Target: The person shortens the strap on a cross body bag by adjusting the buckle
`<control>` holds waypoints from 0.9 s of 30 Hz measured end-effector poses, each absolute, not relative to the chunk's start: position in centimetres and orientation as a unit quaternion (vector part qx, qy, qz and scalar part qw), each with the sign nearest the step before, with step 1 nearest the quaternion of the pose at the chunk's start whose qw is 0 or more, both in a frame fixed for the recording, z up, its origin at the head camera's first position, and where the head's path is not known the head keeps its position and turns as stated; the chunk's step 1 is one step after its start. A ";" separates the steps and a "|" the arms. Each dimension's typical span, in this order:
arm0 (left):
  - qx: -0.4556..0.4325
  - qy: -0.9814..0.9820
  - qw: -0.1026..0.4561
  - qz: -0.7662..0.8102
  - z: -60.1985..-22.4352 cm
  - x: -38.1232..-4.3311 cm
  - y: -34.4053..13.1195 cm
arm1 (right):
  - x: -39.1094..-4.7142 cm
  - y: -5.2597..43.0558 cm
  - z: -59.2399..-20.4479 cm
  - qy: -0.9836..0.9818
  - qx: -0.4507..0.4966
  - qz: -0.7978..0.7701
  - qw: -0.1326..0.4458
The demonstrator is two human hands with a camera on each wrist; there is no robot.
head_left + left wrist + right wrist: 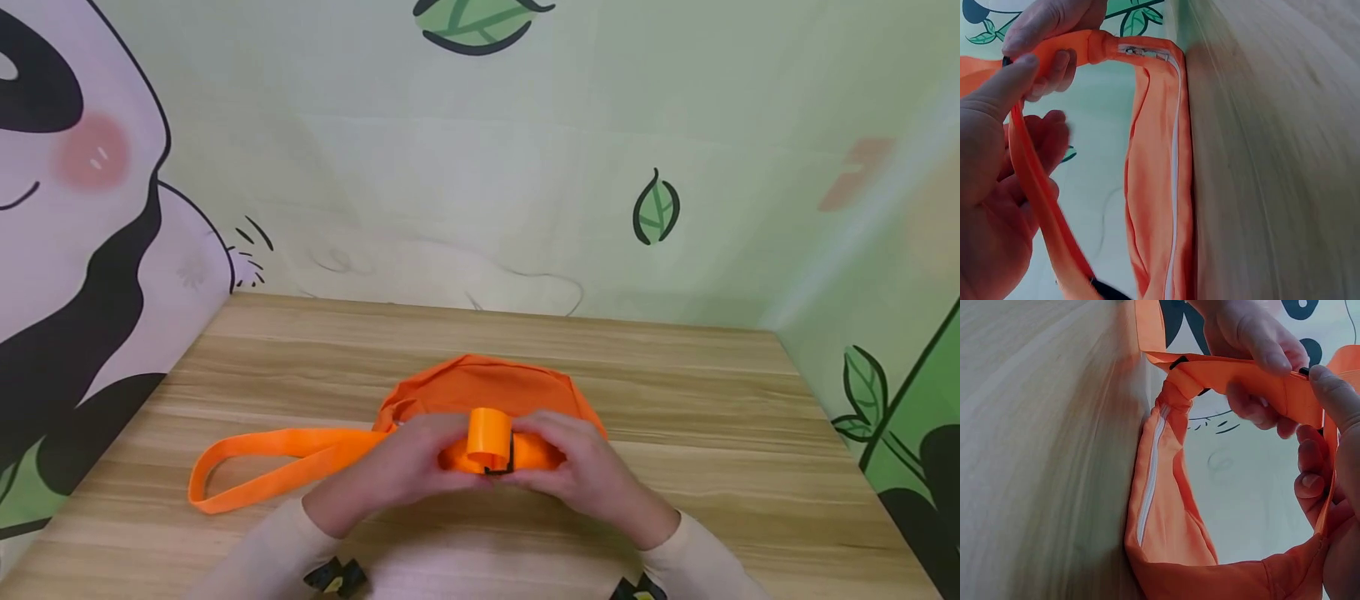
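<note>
An orange waist bag with a white zipper rests on the table. Both hands hold its orange strap close over the near side of the bag. My left hand pinches the strap between thumb and fingers. Close beside it, my right hand grips the strap at a small black buckle. Between the two hands a short loop of strap stands up. The fingertips partly cover the buckle in both wrist views.
A long loop of strap trails left over the wooden table. Behind the table stands a pale green wall painted with leaves and a panda. Another black slider sits lower on the strap in the left wrist view.
</note>
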State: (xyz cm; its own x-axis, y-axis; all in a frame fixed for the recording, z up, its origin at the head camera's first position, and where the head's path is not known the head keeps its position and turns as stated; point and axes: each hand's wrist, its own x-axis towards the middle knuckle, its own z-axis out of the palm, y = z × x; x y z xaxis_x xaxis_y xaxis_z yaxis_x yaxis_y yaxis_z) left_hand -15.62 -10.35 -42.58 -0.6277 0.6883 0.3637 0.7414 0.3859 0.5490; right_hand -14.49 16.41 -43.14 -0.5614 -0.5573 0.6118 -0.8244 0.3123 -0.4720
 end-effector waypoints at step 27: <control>-0.365 -0.894 0.043 -0.257 -42.9 -15.3 -21.0 | -14.7 19.1 -43.8 -0.802 0.380 0.436 0.147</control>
State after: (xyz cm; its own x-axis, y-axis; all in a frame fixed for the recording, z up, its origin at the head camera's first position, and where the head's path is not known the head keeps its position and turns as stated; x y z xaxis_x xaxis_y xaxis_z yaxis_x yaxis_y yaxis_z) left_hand -15.27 -21.04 -42.94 -0.7305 0.6298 0.2642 0.6740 0.6024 0.4277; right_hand -14.71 19.06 -43.82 -0.6674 -0.4824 0.5673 -0.7385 0.3309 -0.5875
